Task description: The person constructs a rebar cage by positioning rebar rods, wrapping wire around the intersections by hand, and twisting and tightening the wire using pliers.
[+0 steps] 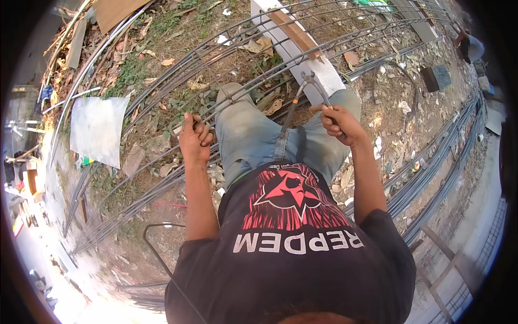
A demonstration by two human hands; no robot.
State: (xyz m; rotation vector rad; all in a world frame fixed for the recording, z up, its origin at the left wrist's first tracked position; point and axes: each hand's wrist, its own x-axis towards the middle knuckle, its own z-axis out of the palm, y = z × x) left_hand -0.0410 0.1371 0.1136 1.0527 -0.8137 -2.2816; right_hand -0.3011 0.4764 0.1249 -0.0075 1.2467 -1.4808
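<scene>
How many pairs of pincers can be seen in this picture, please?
1: the pincers are in the right hand, near the right knee. Others could be hidden.

A red-starred black T-shirt tops faded blue jeans.

Pale sheet, tan board, dry leaves

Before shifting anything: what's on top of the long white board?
A narrow brown wooden strip lies along the board; thin dark metal rods cross above. The surface beneath the strip is covered.
</scene>
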